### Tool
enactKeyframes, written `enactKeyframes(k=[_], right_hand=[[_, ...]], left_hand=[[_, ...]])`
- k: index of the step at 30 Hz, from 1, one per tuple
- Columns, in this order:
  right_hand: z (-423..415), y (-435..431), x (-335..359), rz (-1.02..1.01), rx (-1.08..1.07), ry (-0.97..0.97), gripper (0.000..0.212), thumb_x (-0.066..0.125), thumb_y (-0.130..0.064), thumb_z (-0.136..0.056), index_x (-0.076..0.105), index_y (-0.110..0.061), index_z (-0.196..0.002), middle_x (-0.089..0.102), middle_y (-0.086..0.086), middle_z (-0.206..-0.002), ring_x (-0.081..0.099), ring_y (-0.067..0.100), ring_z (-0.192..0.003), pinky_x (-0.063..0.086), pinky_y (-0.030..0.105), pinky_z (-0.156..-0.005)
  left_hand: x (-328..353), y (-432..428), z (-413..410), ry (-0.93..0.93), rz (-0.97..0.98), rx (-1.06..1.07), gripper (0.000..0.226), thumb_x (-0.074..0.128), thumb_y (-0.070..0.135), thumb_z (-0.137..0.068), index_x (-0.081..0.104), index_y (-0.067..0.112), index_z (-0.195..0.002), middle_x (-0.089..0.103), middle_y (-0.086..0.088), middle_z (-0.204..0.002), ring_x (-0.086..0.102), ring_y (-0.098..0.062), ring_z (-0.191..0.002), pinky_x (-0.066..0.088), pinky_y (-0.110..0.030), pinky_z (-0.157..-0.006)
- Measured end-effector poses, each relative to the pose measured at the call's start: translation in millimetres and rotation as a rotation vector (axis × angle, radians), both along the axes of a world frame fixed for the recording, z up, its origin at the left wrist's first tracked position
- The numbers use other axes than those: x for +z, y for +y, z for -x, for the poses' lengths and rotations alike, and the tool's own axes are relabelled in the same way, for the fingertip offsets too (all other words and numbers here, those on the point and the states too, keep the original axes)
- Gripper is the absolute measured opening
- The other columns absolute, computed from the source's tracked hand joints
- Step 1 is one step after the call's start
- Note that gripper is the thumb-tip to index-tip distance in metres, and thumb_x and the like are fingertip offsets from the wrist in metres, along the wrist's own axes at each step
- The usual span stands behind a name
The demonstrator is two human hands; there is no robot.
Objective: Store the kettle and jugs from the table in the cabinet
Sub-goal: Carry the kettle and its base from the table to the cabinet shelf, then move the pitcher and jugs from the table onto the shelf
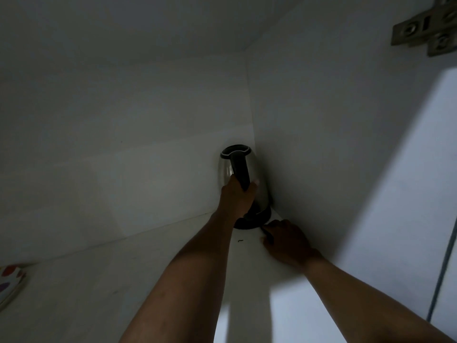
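While both our arms reach deep into the dim white cabinet, our left hand is clenched around the black handle of the steel kettle, fingers wrapped on one side and the thumb showing on the other. The kettle stands upright in the far corner, at about one o'clock from the middle of the view, where the back panel meets the right side wall, and its body sits just beside that wall; whether it touches the wall we cannot tell. Its black base rests on the shelf floor, and the black rim of its lid faces us at the top. Our right hand lies low on the shelf at about five o'clock from the kettle, just beside the base, knuckles up, with a thin dark cord running under its fingers; it seems to pinch that cord, though the shadow keeps us from being sure. A small dark speck lies on the shelf between our two wrists. At eight o'clock, against the left edge, we see the corner of a pale item with coloured spots. At one o'clock, high up on the right wall, a metal hinge plate is fixed. Brighter light falls across the shelf front at five o'clock.
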State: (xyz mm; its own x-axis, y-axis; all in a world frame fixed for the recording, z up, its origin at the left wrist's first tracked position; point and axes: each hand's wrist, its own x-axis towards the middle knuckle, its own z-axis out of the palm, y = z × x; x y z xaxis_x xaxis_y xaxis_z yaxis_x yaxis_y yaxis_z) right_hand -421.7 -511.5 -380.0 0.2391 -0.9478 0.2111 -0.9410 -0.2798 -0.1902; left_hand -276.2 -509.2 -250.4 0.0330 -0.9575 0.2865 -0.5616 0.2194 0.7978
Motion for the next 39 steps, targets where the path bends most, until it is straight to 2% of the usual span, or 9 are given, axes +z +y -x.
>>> enactKeyframes(k=[2,4,8,15,19,24,29,34,39], right_hand=[[-0.6,0.3,2.1,-0.032,-0.004,-0.005,0.055,0.039,-0.047,-0.097,0.043,-0.025,-0.147,0.052,0.005,-0.141,0.045,0.029,-0.129,0.039,0.039,-0.106],[-2.2,0.2,4.6,-0.069,-0.013,-0.001,0.057,0.039,-0.047,-0.097,0.04,-0.024,-0.149,0.049,0.005,-0.145,0.043,0.03,-0.132,0.038,0.04,-0.108],[-4.5,0.7,13.7,-0.173,-0.018,-0.005,0.06,0.041,-0.047,-0.096,0.036,-0.023,-0.151,0.042,0.006,-0.151,0.038,0.03,-0.138,0.035,0.044,-0.113],[-15.4,25.9,32.1,-0.084,-0.026,-0.038,0.056,0.045,-0.042,-0.096,0.04,-0.025,-0.149,0.039,0.003,-0.156,0.035,0.026,-0.141,0.032,0.038,-0.114],[-45.4,56.4,59.1,-0.013,0.02,-0.094,0.051,0.05,-0.037,-0.095,0.045,-0.025,-0.145,0.044,0.003,-0.152,0.039,0.024,-0.14,0.034,0.032,-0.111],[-114.5,128.1,91.6,0.067,0.136,-0.17,0.043,0.051,-0.034,-0.094,0.053,-0.021,-0.135,0.054,0.008,-0.135,0.05,0.027,-0.127,0.042,0.032,-0.103],[-204.7,250.1,110.0,0.204,0.287,-0.311,0.025,0.055,-0.03,-0.082,0.07,-0.022,-0.1,0.074,0.01,-0.102,0.067,0.033,-0.093,0.054,0.034,-0.077],[-300.6,388.8,114.3,0.379,0.512,-0.479,0.013,0.053,-0.023,-0.086,0.063,-0.014,-0.086,0.069,0.013,-0.083,0.063,0.039,-0.074,0.047,0.037,-0.062],[-385.7,508.9,114.5,0.421,0.73,-0.559,0.008,0.058,-0.021,-0.084,0.059,-0.014,-0.081,0.067,0.013,-0.078,0.063,0.04,-0.07,0.045,0.036,-0.057]], left_hand=[[1.2,1.4,2.8,0.01,-0.03,0.013,0.069,0.062,0.051,-0.096,0.041,0.009,-0.147,0.063,-0.017,-0.13,0.068,-0.026,-0.098,0.062,-0.034,-0.073],[2.7,2.3,3.6,0.004,-0.064,0.014,0.075,0.065,0.053,-0.093,0.04,0.008,-0.148,0.062,-0.019,-0.132,0.068,-0.035,-0.108,0.064,-0.041,-0.076],[4.2,9.0,-1.2,-0.046,-0.096,0.001,0.075,0.065,0.052,-0.093,0.039,0.006,-0.146,0.059,-0.017,-0.137,0.064,-0.033,-0.118,0.054,-0.027,-0.073],[11.2,58.0,-43.8,-0.131,-0.175,0.028,0.078,0.058,0.065,-0.091,0.041,0.011,-0.145,0.055,-0.015,-0.14,0.06,-0.033,-0.123,0.054,-0.043,-0.101],[22.4,106.6,-88.3,-0.227,-0.201,0.097,0.052,0.065,0.057,-0.089,0.064,0.017,-0.122,0.068,-0.009,-0.127,0.067,-0.027,-0.111,0.059,-0.036,-0.089],[39.5,215.7,-145.2,-0.267,-0.315,0.165,0.043,0.066,0.047,-0.093,0.069,0.011,-0.115,0.073,-0.012,-0.114,0.073,-0.03,-0.102,0.062,-0.037,-0.082],[47.6,361.4,-205.3,-0.209,-0.419,0.239,0.042,0.062,0.036,-0.099,0.065,0.001,-0.123,0.071,-0.012,-0.103,0.068,-0.028,-0.083,0.06,-0.042,-0.085],[62.3,523.9,-273.9,-0.151,-0.596,0.384,0.035,0.058,0.028,-0.102,0.062,0.0,-0.122,0.07,-0.011,-0.092,0.069,-0.029,-0.078,0.059,-0.04,-0.078],[65.0,677.2,-357.1,-0.099,-0.511,0.724,0.026,0.059,0.026,-0.1,0.064,0.005,-0.114,0.072,-0.009,-0.09,0.069,-0.029,-0.076,0.058,-0.04,-0.081]])
